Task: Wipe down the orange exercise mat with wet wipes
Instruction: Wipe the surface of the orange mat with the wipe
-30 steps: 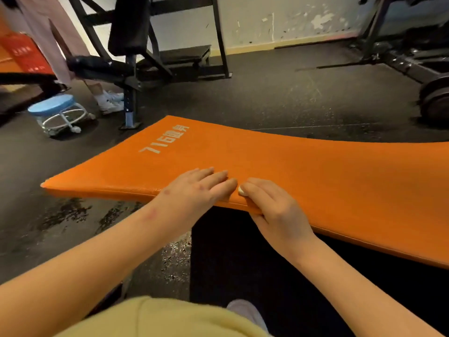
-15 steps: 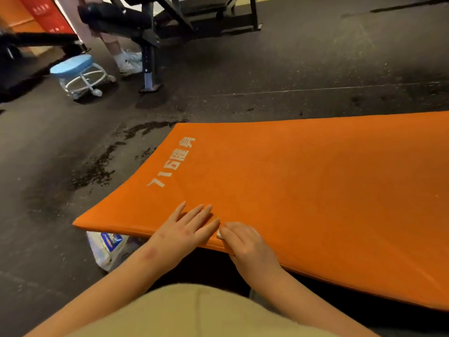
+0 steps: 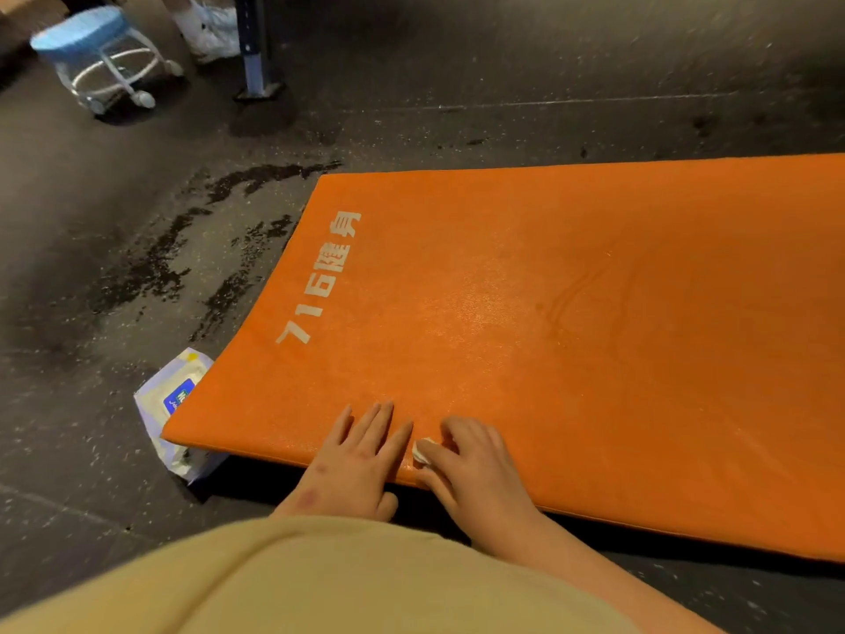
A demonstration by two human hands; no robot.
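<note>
As before, both hands sit at the near edge of the orange mat (image 3: pixel 571 313), which lies on the floor (image 3: pixel 480 61), long axis left-right, printed end left; left hand (image 3: pixel 359 459) flat, right hand (image 3: pixel 478 473) grip pinching a wet wipe (image 3: pixel 423 450).

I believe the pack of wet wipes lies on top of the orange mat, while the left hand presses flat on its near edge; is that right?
Not quite: the head view shows the pack of wet wipes on the floor, partly under the corner of the orange mat. The left hand does press flat on the near edge.
</note>
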